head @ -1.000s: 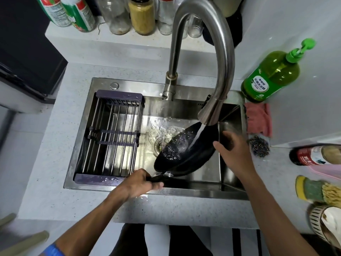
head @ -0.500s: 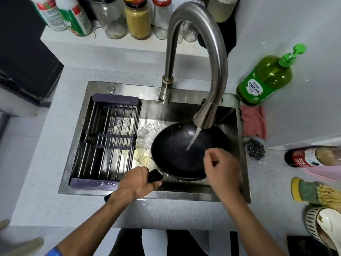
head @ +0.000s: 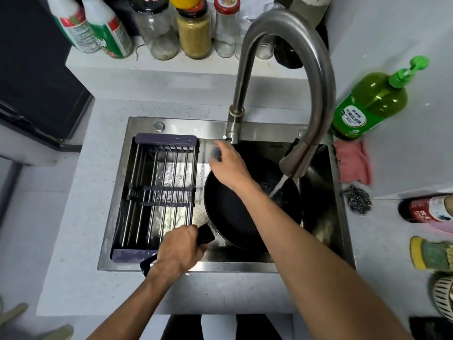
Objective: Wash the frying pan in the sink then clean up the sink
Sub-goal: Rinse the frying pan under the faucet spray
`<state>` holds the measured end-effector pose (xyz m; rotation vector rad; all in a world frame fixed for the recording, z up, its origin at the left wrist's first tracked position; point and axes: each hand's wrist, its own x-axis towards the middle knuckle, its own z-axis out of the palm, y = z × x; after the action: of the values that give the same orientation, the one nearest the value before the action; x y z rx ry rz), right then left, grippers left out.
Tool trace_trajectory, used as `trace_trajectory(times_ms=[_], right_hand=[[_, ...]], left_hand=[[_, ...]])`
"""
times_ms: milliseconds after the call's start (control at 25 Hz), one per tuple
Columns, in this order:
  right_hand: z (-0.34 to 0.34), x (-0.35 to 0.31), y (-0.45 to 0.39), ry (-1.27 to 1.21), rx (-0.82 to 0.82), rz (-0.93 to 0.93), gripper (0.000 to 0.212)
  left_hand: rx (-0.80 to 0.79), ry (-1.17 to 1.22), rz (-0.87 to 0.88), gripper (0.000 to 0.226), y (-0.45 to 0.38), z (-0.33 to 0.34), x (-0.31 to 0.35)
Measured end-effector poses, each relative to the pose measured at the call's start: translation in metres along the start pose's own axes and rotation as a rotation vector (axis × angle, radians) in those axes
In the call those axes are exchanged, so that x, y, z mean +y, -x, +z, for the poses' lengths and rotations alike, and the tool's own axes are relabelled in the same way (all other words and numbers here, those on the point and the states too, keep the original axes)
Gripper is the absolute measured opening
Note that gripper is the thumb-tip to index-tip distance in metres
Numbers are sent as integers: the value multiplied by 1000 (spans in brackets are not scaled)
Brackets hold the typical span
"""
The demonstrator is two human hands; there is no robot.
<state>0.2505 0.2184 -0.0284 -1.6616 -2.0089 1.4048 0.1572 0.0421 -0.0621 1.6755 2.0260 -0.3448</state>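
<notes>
One frying pan [head: 235, 212], one faucet [head: 294, 69], two hands, one drying rack [head: 161, 190].

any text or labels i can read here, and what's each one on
None can be read with confidence.
Green dish soap bottle: white label with Chinese characters, too blurred to quote.
Red-labelled bottle lying at the right: white characters, blurred.
Two green and white bottles on the ledge: print too small.
Sink back wall: tiny dark mark, unreadable.

Brushed steel sink [head: 245, 266], matt black frying pan [head: 228, 212], speckled stone counter [head: 93, 192].
</notes>
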Motion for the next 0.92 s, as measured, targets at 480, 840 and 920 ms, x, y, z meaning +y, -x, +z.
trace_trajectory(times_ms=[480, 840, 920], right_hand=[[-34, 11, 31, -143, 27, -23, 48], [-94, 90, 132, -336, 299, 221, 27], [-113, 77, 134, -354, 431, 124, 34]], left_hand=[[-219, 328, 15, 34, -20, -7, -26], [-588, 578, 74, 37, -34, -18, 2], [-625, 556, 106, 33, -31, -22, 11]])
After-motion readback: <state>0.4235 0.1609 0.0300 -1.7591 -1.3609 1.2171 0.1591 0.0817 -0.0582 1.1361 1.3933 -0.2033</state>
